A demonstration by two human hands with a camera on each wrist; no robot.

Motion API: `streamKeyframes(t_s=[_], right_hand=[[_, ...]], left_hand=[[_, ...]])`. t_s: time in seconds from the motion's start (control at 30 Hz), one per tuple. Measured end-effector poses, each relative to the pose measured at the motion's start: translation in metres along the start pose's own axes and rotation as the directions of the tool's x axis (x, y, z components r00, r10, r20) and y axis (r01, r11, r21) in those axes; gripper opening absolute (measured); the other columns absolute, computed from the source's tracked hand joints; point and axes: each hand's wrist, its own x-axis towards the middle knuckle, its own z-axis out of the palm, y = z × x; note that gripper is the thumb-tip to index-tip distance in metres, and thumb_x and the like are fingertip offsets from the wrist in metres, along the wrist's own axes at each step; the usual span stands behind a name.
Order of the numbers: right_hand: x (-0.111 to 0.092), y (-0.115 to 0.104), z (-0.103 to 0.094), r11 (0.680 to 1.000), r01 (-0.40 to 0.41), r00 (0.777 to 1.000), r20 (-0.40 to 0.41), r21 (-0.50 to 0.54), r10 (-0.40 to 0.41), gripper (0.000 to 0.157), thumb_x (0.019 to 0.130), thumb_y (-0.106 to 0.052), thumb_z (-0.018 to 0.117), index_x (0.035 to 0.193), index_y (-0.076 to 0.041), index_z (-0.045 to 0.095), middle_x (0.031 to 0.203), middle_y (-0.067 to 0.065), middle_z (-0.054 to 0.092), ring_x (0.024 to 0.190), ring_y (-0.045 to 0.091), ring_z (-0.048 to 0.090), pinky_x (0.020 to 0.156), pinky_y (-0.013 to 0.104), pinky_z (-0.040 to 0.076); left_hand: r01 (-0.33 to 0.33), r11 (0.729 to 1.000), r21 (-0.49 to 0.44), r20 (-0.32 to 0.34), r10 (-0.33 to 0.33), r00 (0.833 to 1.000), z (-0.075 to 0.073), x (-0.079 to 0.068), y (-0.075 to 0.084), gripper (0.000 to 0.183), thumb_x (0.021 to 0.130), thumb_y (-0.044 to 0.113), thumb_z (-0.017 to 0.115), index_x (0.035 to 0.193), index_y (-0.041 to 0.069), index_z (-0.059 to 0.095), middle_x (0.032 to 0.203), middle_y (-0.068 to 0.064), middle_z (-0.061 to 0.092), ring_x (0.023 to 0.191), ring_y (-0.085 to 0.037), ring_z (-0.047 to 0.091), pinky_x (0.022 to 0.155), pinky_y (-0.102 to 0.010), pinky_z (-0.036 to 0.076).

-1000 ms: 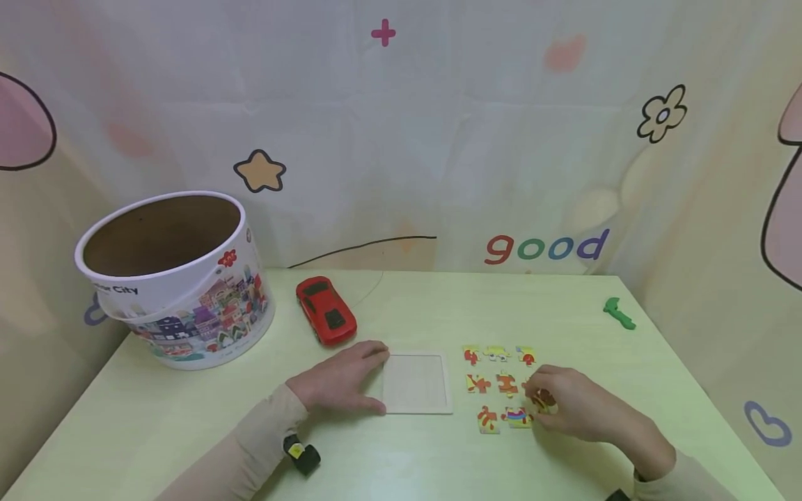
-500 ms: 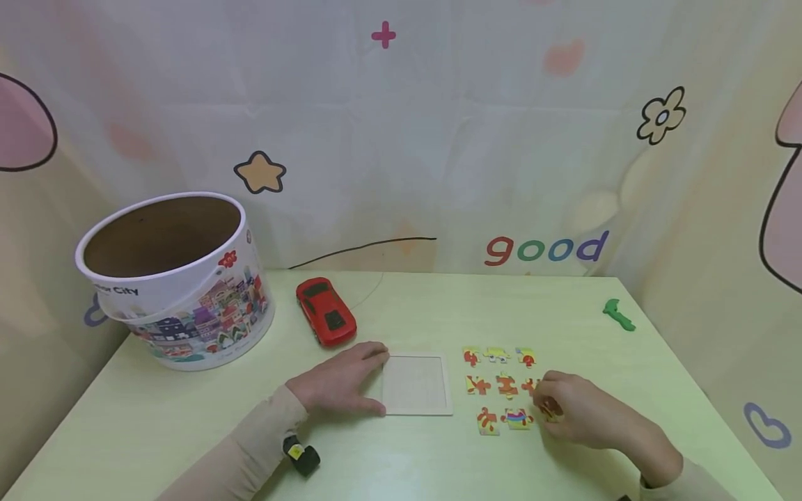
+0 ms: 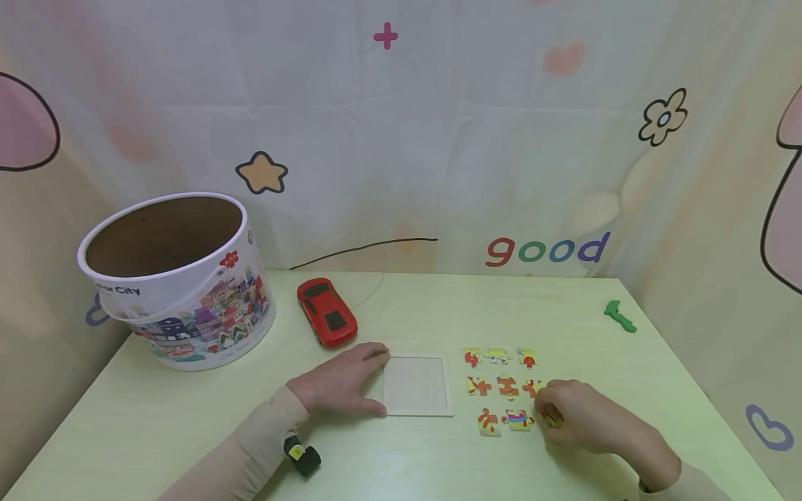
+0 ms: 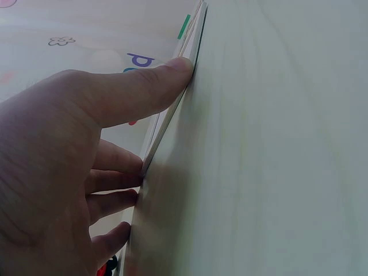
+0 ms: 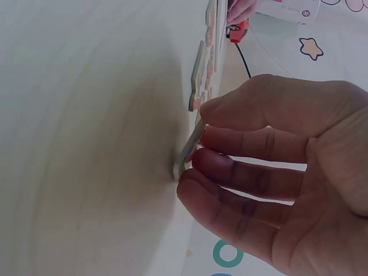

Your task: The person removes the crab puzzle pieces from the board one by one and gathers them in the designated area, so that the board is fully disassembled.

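A pale square puzzle tray (image 3: 416, 386) lies flat on the table. My left hand (image 3: 341, 383) rests along its left side, thumb at the near corner and index finger at the far corner, the other fingers touching the edge. Right of the tray, jigsaw pieces in yellow, orange and red lie apart in rough rows, among them a piece with a rainbow stripe (image 3: 517, 419). My right hand (image 3: 579, 415) is at the near right end of these rows. Its thumb and fingers pinch a puzzle piece (image 5: 192, 144), held tilted with its lower edge close to the table.
Behind the left hand stands a red toy car (image 3: 327, 312). A large white bucket (image 3: 194, 306) with a city print occupies the back left. Far right lies a small green toy hammer (image 3: 620, 316). A printed curtain (image 3: 401, 139) hangs behind the table.
My right hand has shifted slightly right and toward me with its puzzle piece, uncovering more of the piece at the right end of the middle row. The left hand stays on the tray.
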Motion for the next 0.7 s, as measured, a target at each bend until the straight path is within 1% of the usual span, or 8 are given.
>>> streamKeyframes(t_s=[0.2,0.37,0.6,0.7], right_hand=[[0.0021,0.0010,0.0043,0.999,0.030,0.999,-0.016,-0.018,-0.030,0.019,0.075,-0.006,0.077,0.080,-0.021,0.067,0.072,-0.011,0.047,0.068,0.002,0.041,0.059,0.019,0.035],[0.0039,0.0016,0.0047,0.999,0.039,0.999,-0.005,-0.032,-0.040,0.020,0.075,-0.007,0.079,0.080,-0.022,0.067,0.072,-0.012,0.048,0.067,0.002,0.040,0.058,0.020,0.036],[0.0053,0.0026,0.0042,0.999,0.036,0.999,0.013,-0.006,-0.036,0.022,0.074,-0.009,0.081,0.080,-0.022,0.064,0.070,-0.010,0.045,0.067,0.002,0.040,0.057,0.020,0.033],[0.0083,0.0016,0.0005,1.000,0.027,1.000,0.008,0.001,-0.027,0.018,0.076,-0.011,0.080,0.082,-0.022,0.066,0.073,-0.012,0.049,0.068,0.002,0.042,0.058,0.020,0.037]], left_hand=[[0.003,1.000,0.001,-0.001,-0.003,1.000,0.0003,-0.0006,-0.0001,0.090,0.079,0.057,0.072,0.147,0.007,0.042,0.151,-0.006,0.037,0.138,-0.022,0.038,0.115,-0.039,0.036],[0.011,1.000,0.001,-0.003,-0.011,1.000,0.0002,-0.0003,-0.0008,0.089,0.079,0.057,0.073,0.147,0.007,0.042,0.151,-0.005,0.037,0.138,-0.022,0.038,0.115,-0.039,0.036],[0.007,1.000,0.005,0.006,-0.007,1.000,-0.0002,-0.0003,-0.0016,0.089,0.079,0.057,0.072,0.147,0.007,0.042,0.152,-0.005,0.037,0.138,-0.021,0.038,0.115,-0.039,0.036],[0.001,1.000,0.007,0.011,-0.001,1.000,-0.0010,0.0002,-0.0014,0.089,0.080,0.057,0.072,0.147,0.007,0.041,0.152,-0.005,0.036,0.138,-0.021,0.037,0.115,-0.038,0.035]])
